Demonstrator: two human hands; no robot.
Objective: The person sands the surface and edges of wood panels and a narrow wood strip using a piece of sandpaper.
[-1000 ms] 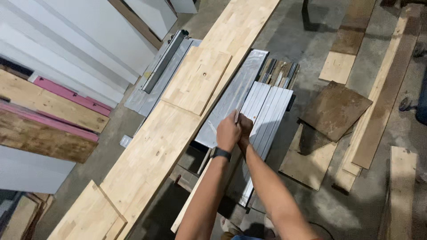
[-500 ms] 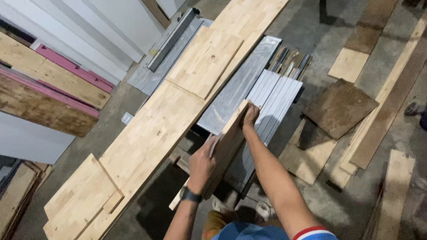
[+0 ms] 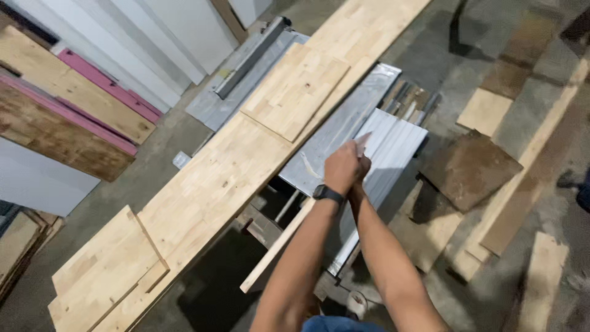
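Head view: both hands are meeting at frame centre
Left hand (image 3: 342,167): is closing round the top end of a narrow wooden strip (image 3: 278,252)
Right hand (image 3: 362,165): mostly hidden behind it, seemingly gripping too
Strip: is slanting down toward lower centre, beside the long pale board (image 3: 215,184)

I count two hands, the left hand (image 3: 342,167) and the right hand (image 3: 361,165), closed together on one narrow wooden strip (image 3: 279,249). I see one long pale board (image 3: 215,184) with one short panel (image 3: 295,89) lying on it, two pink-edged boards (image 3: 92,114) at the left, and one dark square panel (image 3: 470,169) on the floor.
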